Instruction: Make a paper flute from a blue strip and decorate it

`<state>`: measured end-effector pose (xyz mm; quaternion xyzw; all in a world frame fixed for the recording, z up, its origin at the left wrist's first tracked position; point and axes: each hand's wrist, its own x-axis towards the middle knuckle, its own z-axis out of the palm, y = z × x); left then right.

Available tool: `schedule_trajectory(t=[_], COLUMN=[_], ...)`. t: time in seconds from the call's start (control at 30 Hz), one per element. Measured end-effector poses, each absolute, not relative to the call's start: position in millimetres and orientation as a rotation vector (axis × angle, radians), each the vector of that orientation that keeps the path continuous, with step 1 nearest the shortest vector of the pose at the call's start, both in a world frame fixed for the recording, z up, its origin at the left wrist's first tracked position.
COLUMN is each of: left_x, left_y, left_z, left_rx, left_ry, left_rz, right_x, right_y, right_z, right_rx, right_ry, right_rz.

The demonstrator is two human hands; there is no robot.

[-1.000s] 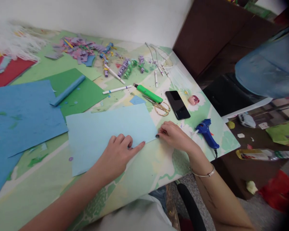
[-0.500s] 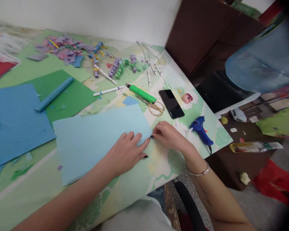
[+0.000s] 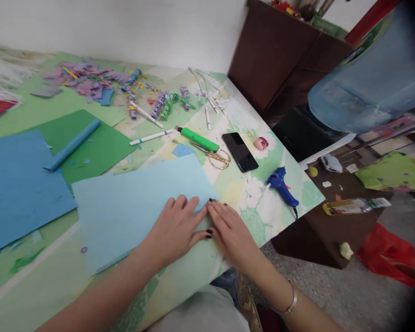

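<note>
A light blue sheet of paper (image 3: 134, 198) lies on the table under my hands. My left hand (image 3: 176, 226) rests palm down on its lower right part, fingers spread and pressing on the paper. At the sheet's right corner is my right hand (image 3: 228, 230), its fingers stretched out flat and its fingertips meeting my left index finger. Both thumbs come close together just below the sheet's edge. The paper under the fingertips is hidden, and neither hand visibly lifts anything.
Beyond the sheet lie a green utility knife (image 3: 198, 139), gold-handled scissors (image 3: 219, 159) and a phone (image 3: 240, 152). A blue glue gun (image 3: 281, 186) sits near the right edge. Blue paper (image 3: 24, 184), green paper (image 3: 114, 145), a rolled blue tube (image 3: 72, 145) and paper scraps (image 3: 86, 78) are leftward.
My right hand has moved from a curled pinch beside the corner to lying flat with fingers extended at the sheet's right edge. My left hand stays on the paper. The view has shifted slightly.
</note>
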<state>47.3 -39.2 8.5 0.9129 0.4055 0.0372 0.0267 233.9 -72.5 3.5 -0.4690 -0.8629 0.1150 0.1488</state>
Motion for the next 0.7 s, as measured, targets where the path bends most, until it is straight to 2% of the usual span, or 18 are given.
schedule_trajectory(t=[0.2, 0.7], left_x=[27.3, -59.9], left_y=[-53.8, -105.4], left_z=[5.7, -13.6], left_rx=[2.947, 2.790], left_ry=[1.218, 1.441], left_rz=[0.145, 0.621], right_x=[229.3, 212.2], right_y=[-76.0, -84.4], right_z=[-2.7, 3.4], right_rx=[-1.541, -1.636], right_ry=[-2.520, -2.673], right_rz=[0.341, 0.121])
